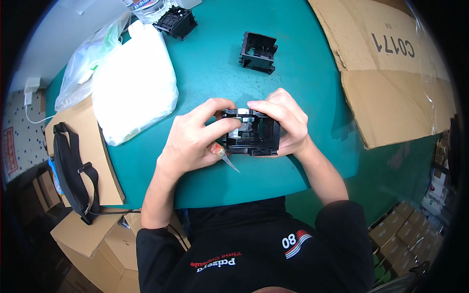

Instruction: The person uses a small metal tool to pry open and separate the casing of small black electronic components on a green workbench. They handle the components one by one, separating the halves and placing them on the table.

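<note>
Both of my hands hold a black plastic housing [267,145] above the near part of the green table. The housing is box-shaped, with open compartments facing up and shiny pieces inside. My left hand [188,134] grips its left side, the thumb reaching into the opening. Tucked in that same hand is a small pointed blade with a taped red and yellowish handle [216,148], its tip sticking out toward me. On the far and right sides, the fingers of my right hand [290,119] are closed around the housing, the thumb along its top edge.
Farther back on the green table [215,63] lie two more black housings, one in the middle [259,52] and one at the far left [177,22]. A full white plastic bag [137,83] sits left. Flattened cardboard [391,97] covers the right side. A black pouch [71,166] lies on cardboard at the left.
</note>
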A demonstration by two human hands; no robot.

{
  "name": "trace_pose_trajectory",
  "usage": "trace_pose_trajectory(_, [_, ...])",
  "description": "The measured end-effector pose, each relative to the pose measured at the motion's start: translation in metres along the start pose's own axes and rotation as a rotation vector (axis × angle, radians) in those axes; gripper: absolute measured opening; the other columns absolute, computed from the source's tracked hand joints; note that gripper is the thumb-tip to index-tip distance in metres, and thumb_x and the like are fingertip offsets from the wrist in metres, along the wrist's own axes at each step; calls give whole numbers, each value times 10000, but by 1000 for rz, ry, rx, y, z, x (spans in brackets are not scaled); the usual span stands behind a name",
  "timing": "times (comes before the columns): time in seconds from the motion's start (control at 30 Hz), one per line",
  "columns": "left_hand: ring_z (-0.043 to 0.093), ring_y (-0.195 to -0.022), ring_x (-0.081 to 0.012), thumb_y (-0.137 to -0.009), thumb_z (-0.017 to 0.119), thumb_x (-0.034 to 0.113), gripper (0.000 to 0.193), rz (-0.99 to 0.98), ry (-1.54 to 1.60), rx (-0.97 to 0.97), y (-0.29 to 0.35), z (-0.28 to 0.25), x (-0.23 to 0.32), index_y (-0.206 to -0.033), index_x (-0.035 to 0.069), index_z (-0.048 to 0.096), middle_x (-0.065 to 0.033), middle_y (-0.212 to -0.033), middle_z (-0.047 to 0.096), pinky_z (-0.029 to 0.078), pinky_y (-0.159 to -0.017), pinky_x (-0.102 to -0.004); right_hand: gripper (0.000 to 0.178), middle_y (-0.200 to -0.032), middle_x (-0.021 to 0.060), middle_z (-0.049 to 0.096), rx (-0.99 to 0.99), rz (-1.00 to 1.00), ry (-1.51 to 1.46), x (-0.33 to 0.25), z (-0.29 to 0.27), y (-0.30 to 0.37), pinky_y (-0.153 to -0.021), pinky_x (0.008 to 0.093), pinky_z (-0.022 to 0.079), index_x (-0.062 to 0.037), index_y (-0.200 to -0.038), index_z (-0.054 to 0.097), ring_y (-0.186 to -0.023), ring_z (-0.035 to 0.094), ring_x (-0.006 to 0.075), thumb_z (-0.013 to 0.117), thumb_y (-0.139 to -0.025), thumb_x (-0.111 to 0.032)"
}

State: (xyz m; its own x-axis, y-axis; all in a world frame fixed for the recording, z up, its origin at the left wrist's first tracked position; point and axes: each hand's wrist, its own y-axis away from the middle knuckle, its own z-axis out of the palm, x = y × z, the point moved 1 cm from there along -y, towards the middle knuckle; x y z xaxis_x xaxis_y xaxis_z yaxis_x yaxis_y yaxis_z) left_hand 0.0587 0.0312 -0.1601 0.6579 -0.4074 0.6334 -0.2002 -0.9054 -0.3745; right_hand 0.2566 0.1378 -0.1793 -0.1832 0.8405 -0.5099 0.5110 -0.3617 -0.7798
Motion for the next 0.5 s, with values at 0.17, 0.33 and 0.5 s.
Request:
trace_pose_trajectory(0.17, [733,-903,-256,-536,789,-10,495,15,93,87,1,3,-4,-1014,93,708,-87,-1176,701,601,-690,-353,664,-944,89,723,14,-5,15,-1,-2,-1,-618,323,464,50,-1168,717,-685,609,193,969,-634,-252])
trace_pose_trajectory(0.33, [737,-923,-262,-488,823,1,539,13,113,111,-2,5,-2,-1009,87,713,-98,-1194,708,612,-714,-352,652,-972,93,730,36,-8,34,2,-3,2,-620,326,467,46,-1162,714,-691,613,194,969,-632,-235])
trace_pose_trajectory(0.5, [743,-937,-265,-562,856,53,482,28,40,95,-1,3,-1,-1027,86,734,-107,-1191,711,619,-729,-353,694,-1008,105,735,30,21,11,0,-4,1,-650,333,485,42,-1196,699,-746,634,212,977,-626,-241])
